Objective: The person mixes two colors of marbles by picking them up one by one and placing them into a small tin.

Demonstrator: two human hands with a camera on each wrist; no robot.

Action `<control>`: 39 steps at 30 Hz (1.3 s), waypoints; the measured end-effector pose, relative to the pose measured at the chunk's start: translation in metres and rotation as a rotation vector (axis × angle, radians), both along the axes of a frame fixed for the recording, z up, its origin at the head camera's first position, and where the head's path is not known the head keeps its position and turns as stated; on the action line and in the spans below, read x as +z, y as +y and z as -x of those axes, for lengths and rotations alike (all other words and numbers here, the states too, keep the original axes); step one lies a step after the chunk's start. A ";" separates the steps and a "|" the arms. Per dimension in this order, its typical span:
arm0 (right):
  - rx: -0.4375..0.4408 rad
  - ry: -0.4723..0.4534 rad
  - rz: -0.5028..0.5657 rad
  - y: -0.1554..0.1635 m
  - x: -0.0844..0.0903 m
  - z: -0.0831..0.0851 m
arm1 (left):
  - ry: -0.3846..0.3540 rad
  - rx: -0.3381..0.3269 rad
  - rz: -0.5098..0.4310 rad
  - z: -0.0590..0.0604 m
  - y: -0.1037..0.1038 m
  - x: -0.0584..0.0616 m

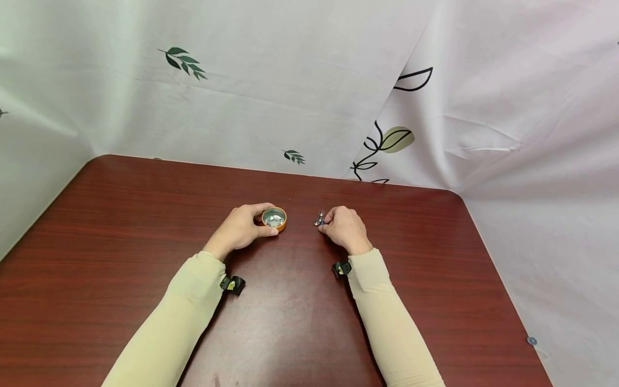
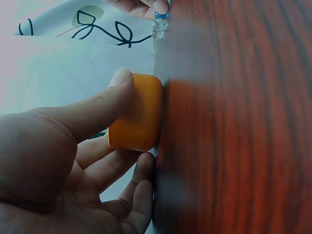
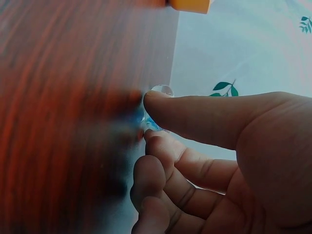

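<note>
A small orange bowl [image 1: 274, 219] with shiny clear pieces inside stands on the red-brown table [image 1: 145, 226]. My left hand [image 1: 242, 228] grips it, thumb and fingers curled round its orange wall [image 2: 139, 114]. A little to the right, my right hand [image 1: 344, 227] pinches small clear glass beads [image 1: 319, 218] against the tabletop. In the right wrist view the thumb and forefinger close on the beads [image 3: 155, 108]. The same beads [image 2: 159, 25] show at the top of the left wrist view.
White cloth with leaf prints [image 1: 309, 97] hangs behind and to both sides of the table. A small blue-grey thing [image 1: 531, 340] lies on the cloth past the table's right edge. Both forearms in beige sleeves rest over the near half of the table.
</note>
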State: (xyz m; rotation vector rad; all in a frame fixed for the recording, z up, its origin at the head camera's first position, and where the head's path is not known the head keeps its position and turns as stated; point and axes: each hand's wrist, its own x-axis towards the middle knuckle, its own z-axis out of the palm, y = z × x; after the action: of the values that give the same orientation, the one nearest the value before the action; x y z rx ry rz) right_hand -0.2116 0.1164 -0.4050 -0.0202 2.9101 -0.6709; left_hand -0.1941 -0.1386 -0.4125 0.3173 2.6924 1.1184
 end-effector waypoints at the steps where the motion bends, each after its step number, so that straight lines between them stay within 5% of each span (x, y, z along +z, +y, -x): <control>1: 0.001 0.001 0.000 0.000 0.000 0.000 | -0.003 0.000 -0.001 0.000 0.000 0.000; 39: -0.006 0.005 0.011 0.003 0.008 -0.002 | -0.026 0.015 -0.003 -0.002 0.002 0.001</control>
State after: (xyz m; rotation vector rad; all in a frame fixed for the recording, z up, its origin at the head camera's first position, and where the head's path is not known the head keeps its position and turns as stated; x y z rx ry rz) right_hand -0.2092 0.1193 -0.3972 -0.0140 2.9126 -0.6895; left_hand -0.1924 -0.1368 -0.4112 0.2822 2.6748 1.1233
